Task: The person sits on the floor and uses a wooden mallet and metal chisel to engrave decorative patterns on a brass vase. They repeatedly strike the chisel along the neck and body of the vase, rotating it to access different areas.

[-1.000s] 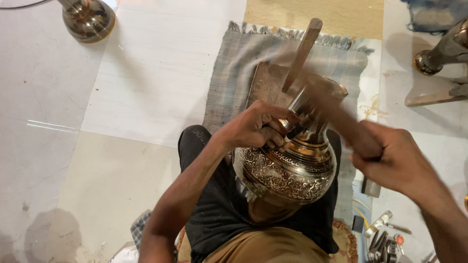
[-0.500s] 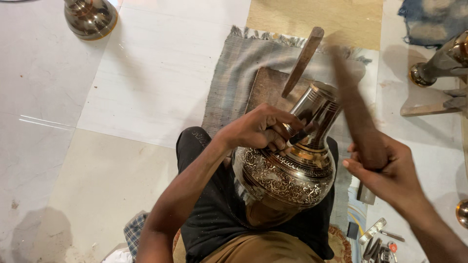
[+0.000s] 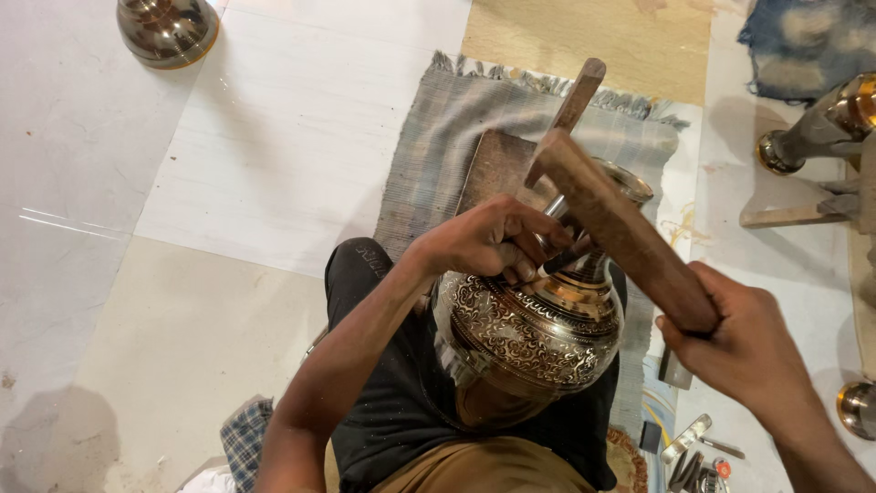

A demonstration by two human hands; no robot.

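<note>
Over engraved pot [image 3: 529, 338], left hand [image 3: 484, 242] pinching chisel [image 3: 558, 208], right hand [image 3: 739, 342] gripping mallet [image 3: 620, 228]

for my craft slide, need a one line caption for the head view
Left hand steadies a thin tool against an engraved round brass pot while the right hand swings a wooden mallet.

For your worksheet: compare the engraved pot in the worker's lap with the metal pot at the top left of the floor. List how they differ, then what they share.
The lap pot is covered in dark engraved scrollwork; the floor pot looks plain and smooth. The lap pot lies tilted, with the left hand on its neck and the right hand holding a wooden mallet over it; the floor pot stands alone, untouched. The lap pot shows whole; the floor pot is cut off by the frame. Both are shiny, rounded metal.
</note>
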